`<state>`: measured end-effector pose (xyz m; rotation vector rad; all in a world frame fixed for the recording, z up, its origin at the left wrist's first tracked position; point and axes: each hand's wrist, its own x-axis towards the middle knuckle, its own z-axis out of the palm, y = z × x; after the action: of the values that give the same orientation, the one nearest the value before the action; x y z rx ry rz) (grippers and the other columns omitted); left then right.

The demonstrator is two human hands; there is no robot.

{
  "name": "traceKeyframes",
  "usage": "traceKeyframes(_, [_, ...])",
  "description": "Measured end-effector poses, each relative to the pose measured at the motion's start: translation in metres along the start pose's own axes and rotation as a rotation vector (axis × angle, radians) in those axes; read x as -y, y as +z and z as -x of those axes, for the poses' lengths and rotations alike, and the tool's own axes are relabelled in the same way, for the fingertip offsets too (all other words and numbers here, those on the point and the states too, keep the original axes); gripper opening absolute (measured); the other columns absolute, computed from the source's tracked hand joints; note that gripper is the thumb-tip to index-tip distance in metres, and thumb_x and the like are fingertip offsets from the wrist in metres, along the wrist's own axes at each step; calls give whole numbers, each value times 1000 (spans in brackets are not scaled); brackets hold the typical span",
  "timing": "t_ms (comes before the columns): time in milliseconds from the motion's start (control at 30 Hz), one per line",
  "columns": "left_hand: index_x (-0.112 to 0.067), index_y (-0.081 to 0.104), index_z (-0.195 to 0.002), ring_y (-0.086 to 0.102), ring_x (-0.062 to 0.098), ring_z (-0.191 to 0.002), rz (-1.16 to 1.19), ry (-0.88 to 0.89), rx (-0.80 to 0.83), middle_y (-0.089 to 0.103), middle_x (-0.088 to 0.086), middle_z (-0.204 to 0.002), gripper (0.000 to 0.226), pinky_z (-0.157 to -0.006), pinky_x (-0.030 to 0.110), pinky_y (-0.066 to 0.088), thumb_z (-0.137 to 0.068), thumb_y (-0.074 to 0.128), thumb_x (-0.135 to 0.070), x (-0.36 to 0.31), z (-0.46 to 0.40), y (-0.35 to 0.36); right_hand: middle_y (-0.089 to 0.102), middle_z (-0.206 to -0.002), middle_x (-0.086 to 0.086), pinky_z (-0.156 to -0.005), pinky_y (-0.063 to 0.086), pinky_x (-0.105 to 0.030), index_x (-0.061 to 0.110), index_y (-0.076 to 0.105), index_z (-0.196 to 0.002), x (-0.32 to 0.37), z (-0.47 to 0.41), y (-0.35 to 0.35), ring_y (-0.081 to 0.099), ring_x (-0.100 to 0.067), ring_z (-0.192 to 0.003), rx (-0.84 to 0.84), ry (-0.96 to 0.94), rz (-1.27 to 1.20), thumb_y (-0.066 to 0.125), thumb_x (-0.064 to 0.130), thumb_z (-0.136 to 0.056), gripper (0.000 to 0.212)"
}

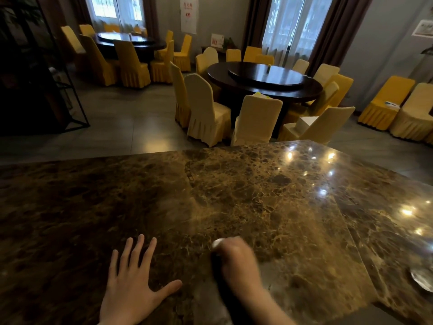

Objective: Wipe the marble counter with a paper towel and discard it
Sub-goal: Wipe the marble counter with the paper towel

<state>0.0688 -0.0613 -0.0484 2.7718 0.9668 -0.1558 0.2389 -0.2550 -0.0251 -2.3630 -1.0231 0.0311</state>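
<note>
The brown marble counter (234, 198) fills the lower half of the head view, glossy with light reflections at the right. My left hand (133, 285) lies flat on it near the front edge, fingers spread, holding nothing. To its right, my right hand (236, 259) is blurred by motion and closed over a white paper towel (218, 243); only a small wad shows at the fingertips, pressed against the marble.
A shiny metal dish (423, 279) sits at the counter's right edge. Beyond the counter's far edge are round dark dining tables (264, 87) ringed by yellow-covered chairs (206, 109). A dark metal-framed shelf (35, 85) stands at the left.
</note>
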Motion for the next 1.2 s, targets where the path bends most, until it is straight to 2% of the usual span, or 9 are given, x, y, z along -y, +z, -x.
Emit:
traceKeyframes(233, [-38, -25, -153, -31, 22, -151, 14, -9, -8, -27, -4, -167, 131, -126, 54, -16, -49, 3, -112, -3, -1, -1, 77, -92, -11, -76, 49, -34, 14, 77, -91, -105, -33, -66, 68, -30, -87, -443, 711, -17, 73, 4, -87, 12])
traceKeyframes(300, [-38, -25, -153, -31, 22, -151, 6, -3, -10, -27, -4, -167, 130, -125, 55, -16, -49, 2, -112, -3, 0, 0, 75, -89, -8, -71, 41, -28, 14, 77, -87, -72, -39, -41, 66, -27, -86, -403, 637, -22, 70, -3, -85, 18])
traceKeyframes(433, [-39, -29, -150, -31, 21, -151, 7, -2, -16, -30, -4, -165, 128, -125, 54, -17, -49, 2, -112, -2, -1, 0, 67, -86, 9, -68, 34, -15, 24, 73, -84, 28, -32, 24, 51, -5, -83, -81, 189, -60, 69, 3, -84, 22])
traceKeyframes(533, [-40, -31, -148, -32, 20, -150, 21, 5, -18, -31, -6, -164, 126, -125, 53, -17, -50, 4, -112, 0, -1, 1, 67, -86, 13, -70, 38, -16, 27, 72, -88, 32, -24, 30, 51, -3, -84, 75, -92, -32, 73, 7, -80, 21])
traceKeyframes(633, [-41, -29, -149, -34, 19, -149, 41, 7, -20, -32, -7, -163, 127, -125, 54, -17, -50, 7, -113, 1, 0, 2, 70, -92, 10, -78, 50, -26, 25, 74, -89, -16, -35, -6, 59, -8, -90, -32, 136, 28, 70, 8, -86, 17])
traceKeyframes(767, [-40, -24, -152, -34, 19, -150, 43, 2, -32, -26, -7, -166, 128, -125, 54, -17, -52, 8, -112, 0, -1, 4, 71, -85, -6, -69, 50, -33, 11, 73, -79, -46, -43, -33, 65, -26, -83, -280, 517, 66, 66, -5, -82, 18])
traceKeyframes(967, [-39, -27, -151, -31, 20, -151, 25, 8, -23, -28, -6, -166, 128, -126, 54, -15, -52, 6, -112, 0, -2, 4, 61, -85, 13, -70, 40, -17, 26, 67, -81, 48, -13, 29, 50, -5, -84, 51, 1, -29, 70, 3, -81, 23])
traceKeyframes(1067, [-39, -30, -150, -32, 19, -150, 16, 11, -24, -32, -6, -163, 129, -126, 53, -15, -49, 3, -112, 0, -3, 2, 63, -82, 11, -63, 41, -25, 26, 62, -80, 29, 6, 15, 52, -10, -80, 136, -244, -51, 74, 13, -80, 18])
traceKeyframes(1200, [-39, -29, -150, -31, 20, -151, 23, 3, -28, -33, -7, -162, 129, -126, 54, -15, -48, 3, -113, -1, -1, 2, 61, -73, 13, -63, 41, -28, 24, 62, -68, -47, 7, -34, 55, -10, -74, -168, 102, 17, 72, 12, -81, 21])
